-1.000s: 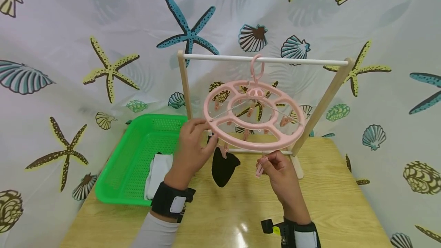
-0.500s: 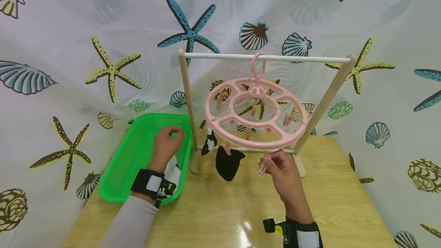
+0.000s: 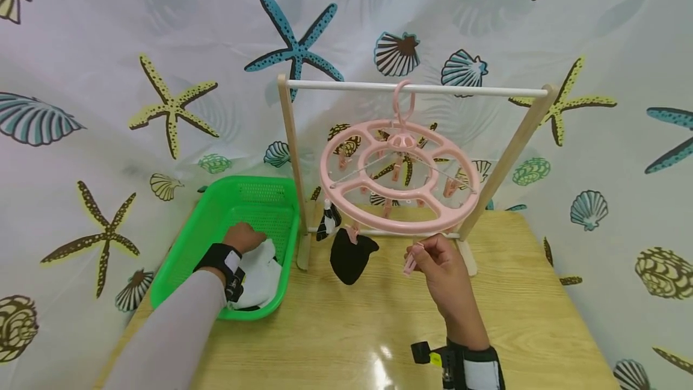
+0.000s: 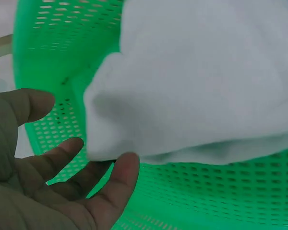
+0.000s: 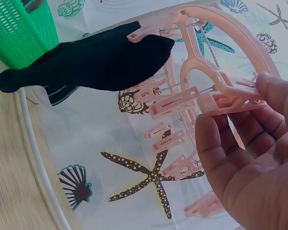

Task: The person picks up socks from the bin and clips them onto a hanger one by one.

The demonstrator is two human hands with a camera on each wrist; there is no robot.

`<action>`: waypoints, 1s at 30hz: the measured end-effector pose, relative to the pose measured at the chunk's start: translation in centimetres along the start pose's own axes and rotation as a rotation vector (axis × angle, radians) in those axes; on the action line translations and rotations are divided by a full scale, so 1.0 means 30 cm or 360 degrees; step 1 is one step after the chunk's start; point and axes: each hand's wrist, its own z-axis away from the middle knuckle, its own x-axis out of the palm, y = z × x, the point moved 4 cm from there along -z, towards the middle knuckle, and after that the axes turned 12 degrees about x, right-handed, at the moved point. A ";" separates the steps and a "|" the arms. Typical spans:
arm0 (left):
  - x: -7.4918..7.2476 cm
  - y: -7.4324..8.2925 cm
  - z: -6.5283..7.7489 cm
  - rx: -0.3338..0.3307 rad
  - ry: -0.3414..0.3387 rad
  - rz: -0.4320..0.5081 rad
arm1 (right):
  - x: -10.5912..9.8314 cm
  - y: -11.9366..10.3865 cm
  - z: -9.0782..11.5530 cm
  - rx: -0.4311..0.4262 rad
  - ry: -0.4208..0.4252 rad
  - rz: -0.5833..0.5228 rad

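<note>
My left hand (image 3: 243, 238) is inside the green basket (image 3: 184, 239), at the edge of a folded white cloth (image 4: 197, 86). Its fingers are parted in the left wrist view. One fingertip touches the cloth's corner, and the thumb stands apart from it. With thumb and fingers, my right hand (image 3: 446, 269) pinches a pink clothespin (image 5: 230, 98) under the front of a round pink drying hanger (image 3: 397, 225). A black sock (image 3: 351, 257) hangs from another clothespin to the left. Beside it hangs a small black-and-white piece (image 3: 328, 221), whose kind I cannot tell.
The hanger hooks over the white bar (image 3: 335, 85) of a wooden-legged rack (image 3: 511, 155) on the wooden table (image 3: 346, 336). Several more clothespins dangle under the ring. A sheet with shells and starfish (image 3: 172, 110) covers the wall behind.
My left hand has let go of the hanger's left rim and moved left and down into the basket, to the white cloth. The right hand keeps its pinch on the clothespin.
</note>
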 end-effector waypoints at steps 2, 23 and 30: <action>0.007 -0.016 0.010 -0.0048 -0.0058 0.0005 | -0.001 0.002 -0.001 0.0010 0.0012 0.0007; 0.001 0.090 0.010 0.0033 -0.0002 0.0042 | 0.006 -0.003 -0.003 -0.0007 -0.0004 -0.0050; -0.059 0.211 0.063 0.0217 0.0149 0.0131 | 0.005 -0.009 0.001 0.0004 0.0007 -0.0050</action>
